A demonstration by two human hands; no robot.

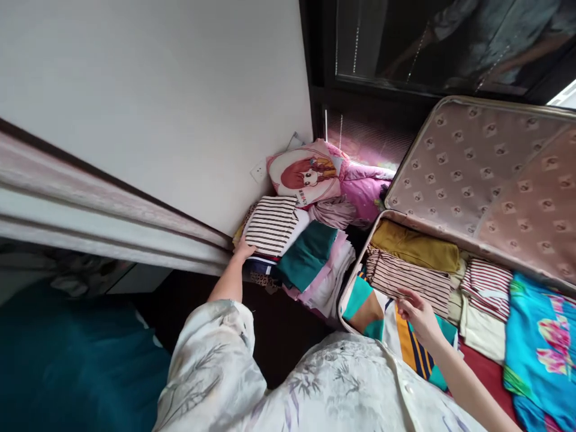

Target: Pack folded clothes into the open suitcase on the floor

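Left hand (pixel 244 249), fingers flat and unclenched, is pressed against the folded black-and-white striped garment (pixel 271 225) at frame centre. Right hand (pixel 416 312), fingers loosely curled, is laid on the thin-striped folded garment (pixel 405 277) in the suitcase (pixel 477 162); nothing is grasped.

I wear a loose, pale cream garment (pixel 324 390) of thin, soft fabric, printed all over with faint grey bamboo stems and leaves. Its wide sleeve (pixel 216 354) on my left arm ends short of the elbow in a rumpled hem, so the forearm is bare. My left hand (pixel 244 249) and right hand (pixel 416 312) are bare, with no rings, watch or gloves showing.
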